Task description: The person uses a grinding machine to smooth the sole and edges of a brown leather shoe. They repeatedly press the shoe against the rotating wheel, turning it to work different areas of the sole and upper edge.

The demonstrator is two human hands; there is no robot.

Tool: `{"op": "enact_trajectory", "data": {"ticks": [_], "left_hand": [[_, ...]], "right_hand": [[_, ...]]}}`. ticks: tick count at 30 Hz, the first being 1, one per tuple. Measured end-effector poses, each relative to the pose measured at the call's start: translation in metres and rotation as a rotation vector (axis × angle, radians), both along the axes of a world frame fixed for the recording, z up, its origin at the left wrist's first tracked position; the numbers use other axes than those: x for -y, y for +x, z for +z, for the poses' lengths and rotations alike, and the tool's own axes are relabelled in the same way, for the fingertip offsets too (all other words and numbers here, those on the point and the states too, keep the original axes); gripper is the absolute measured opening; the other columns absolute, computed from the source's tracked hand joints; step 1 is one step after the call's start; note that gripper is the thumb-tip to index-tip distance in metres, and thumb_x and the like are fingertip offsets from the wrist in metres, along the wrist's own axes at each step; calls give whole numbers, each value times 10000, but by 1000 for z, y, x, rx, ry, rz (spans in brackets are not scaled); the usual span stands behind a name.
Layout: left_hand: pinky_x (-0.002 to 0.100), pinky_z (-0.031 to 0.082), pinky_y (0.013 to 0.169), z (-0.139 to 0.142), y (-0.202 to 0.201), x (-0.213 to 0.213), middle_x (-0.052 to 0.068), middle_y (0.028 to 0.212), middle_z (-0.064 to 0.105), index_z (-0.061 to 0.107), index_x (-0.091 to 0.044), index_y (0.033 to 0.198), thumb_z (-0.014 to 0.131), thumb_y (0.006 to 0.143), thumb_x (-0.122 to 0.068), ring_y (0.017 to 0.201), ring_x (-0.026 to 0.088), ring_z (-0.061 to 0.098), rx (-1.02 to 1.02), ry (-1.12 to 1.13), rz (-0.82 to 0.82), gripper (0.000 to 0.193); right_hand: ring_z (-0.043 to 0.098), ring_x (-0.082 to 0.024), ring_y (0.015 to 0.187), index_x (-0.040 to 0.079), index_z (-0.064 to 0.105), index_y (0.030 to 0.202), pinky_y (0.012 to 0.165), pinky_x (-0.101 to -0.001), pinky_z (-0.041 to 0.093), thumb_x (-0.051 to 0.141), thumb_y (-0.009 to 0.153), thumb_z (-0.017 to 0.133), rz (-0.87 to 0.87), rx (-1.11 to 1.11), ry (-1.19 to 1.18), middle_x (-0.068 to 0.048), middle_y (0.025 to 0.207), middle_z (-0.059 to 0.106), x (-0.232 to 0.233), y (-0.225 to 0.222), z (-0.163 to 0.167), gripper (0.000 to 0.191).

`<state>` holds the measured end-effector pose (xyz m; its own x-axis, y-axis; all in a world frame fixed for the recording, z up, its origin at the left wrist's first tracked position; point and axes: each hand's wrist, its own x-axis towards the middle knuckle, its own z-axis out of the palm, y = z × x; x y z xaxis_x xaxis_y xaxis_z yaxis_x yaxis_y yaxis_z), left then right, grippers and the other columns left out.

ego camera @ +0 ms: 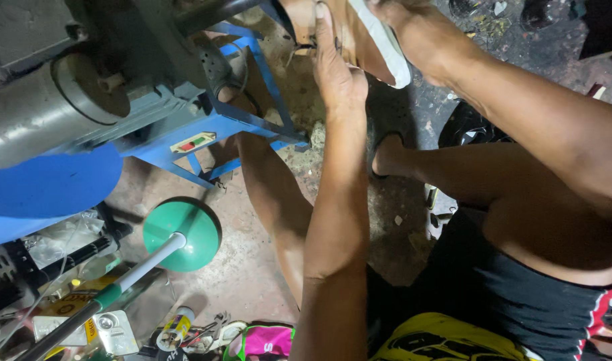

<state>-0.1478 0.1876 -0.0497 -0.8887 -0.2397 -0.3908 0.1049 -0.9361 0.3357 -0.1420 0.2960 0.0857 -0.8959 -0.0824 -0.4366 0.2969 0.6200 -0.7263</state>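
A tan shoe with a white sole (379, 47) is held up at the top of the head view, sole turned to the right. My left hand (336, 63) lies flat along its tan side, fingers stretched up. My right hand (419, 30) grips it from the right, by the white sole. Both forearms reach up from the lower part of the picture. Just left of the shoe a dark round shaft (212, 13) sticks out of a grey machine (59, 107).
The machine stands on a blue metal frame (219, 127) with a small switch box (192, 142). A green round base with a white pole (182, 234) stands on the dirty floor. Tins and clutter (85, 314) lie lower left. My bare legs and black shorts fill the right.
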Motion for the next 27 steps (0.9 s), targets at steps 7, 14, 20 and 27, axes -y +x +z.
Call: {"op": "enact_trajectory", "data": {"ticks": [7, 14, 20, 27], "left_hand": [[405, 489, 1046, -3, 2, 4, 74, 1291, 673, 630, -6, 1310, 823, 908, -383, 1186, 209, 627, -31, -60, 67, 584], [398, 515, 1023, -1, 0, 4, 81, 1269, 680, 617, -14, 1286, 821, 915, -386, 1173, 205, 642, 40, -69, 91, 564], [444, 525, 1001, -1, -1, 7, 69, 1245, 680, 599, -22, 1296, 794, 948, -363, 1160, 239, 638, -90, -53, 120, 524], [425, 537, 947, -7, -14, 17, 75, 1201, 675, 606, -30, 1289, 671, 1013, -436, 1098, 238, 648, 52, 60, -12, 495]], "right_hand": [[658, -232, 1000, 9, 632, 1297, 880, -401, 507, 540, 1080, 336, 91, -125, -90, -198, 1151, 702, -10, -5, -26, 645], [652, -271, 1126, 37, 558, 1400, 976, -437, 481, 637, 1056, 116, 135, -117, 100, -199, 1209, 670, -7, -7, -21, 821], [729, -302, 957, 66, 588, 1360, 808, -443, 584, 529, 1055, 201, -17, 5, 11, -211, 1067, 712, 10, -1, 1, 676], [654, -283, 1046, -67, 541, 1416, 785, -397, 541, 366, 1017, 626, 413, -367, -277, -237, 1221, 665, 11, 5, 17, 595]]}}
